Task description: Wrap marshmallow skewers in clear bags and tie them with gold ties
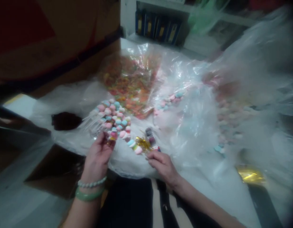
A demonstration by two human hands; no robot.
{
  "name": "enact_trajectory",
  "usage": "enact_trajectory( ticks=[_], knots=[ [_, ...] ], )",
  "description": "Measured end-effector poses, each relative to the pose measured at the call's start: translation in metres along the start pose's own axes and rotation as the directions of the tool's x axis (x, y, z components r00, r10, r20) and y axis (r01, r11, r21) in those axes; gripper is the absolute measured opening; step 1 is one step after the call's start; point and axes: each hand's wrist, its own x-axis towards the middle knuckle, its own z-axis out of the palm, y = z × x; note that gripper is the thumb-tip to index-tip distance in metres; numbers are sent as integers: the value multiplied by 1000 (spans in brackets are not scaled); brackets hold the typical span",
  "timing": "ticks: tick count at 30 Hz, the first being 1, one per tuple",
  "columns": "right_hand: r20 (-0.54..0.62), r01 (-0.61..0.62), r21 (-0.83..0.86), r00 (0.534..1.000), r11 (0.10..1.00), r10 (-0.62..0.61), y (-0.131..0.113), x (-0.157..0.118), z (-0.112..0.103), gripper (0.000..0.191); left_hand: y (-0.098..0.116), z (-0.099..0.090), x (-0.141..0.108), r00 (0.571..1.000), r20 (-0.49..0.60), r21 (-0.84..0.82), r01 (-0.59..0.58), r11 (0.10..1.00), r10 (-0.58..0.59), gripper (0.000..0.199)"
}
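Note:
My left hand (104, 148) is closed, its fingertips around a small pink and yellow marshmallow candy (112, 136), blurred, with shiny clear plastic beside it. Just beyond lies a pile of pink, blue and white marshmallow candies (117, 122), with pale sticks (91, 122) pointing left. My right hand (162, 163) has thumb and finger pinched together; what they hold, if anything, is too blurred to name. Right beyond those fingertips lies a bunch of gold twist ties (143, 143). A small dark and clear item (149, 136) rests by the ties.
A large clear bag of orange and green candies (134, 91) lies behind. Clear plastic bags (196, 107) with pastel marshmallows spread to the right. A big cardboard box (65, 38) stands back left, and blue binders (158, 27) on a shelf. Gold foil (251, 174) lies at right.

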Motion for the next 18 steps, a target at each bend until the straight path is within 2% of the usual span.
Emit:
enact_trajectory(
  ticks=[5, 7, 10, 14, 18],
  knots=[
    [30, 165, -192, 986, 967, -163, 5, 4, 3, 14, -4, -7, 4, 999, 9, 29, 37, 999, -37, 15],
    [40, 244, -322, 969, 915, -244, 9, 3, 3, 17, -6, -9, 5, 999, 39, 56, 24, 998, -26, 12],
    [72, 345, -515, 929, 785, -362, 14, 0, 2, 22, -9, -12, 8, 998, 58, 70, 3, 998, -7, 9],
    [139, 423, -629, 887, 652, -441, 18, -2, 1, 22, -14, -17, 15, 989, 114, 49, -99, 994, 93, 12],
    [134, 438, -647, 871, 624, -472, 19, 0, -1, 24, -19, -23, 21, 965, 169, 60, -211, 976, 199, 12]
  ],
)
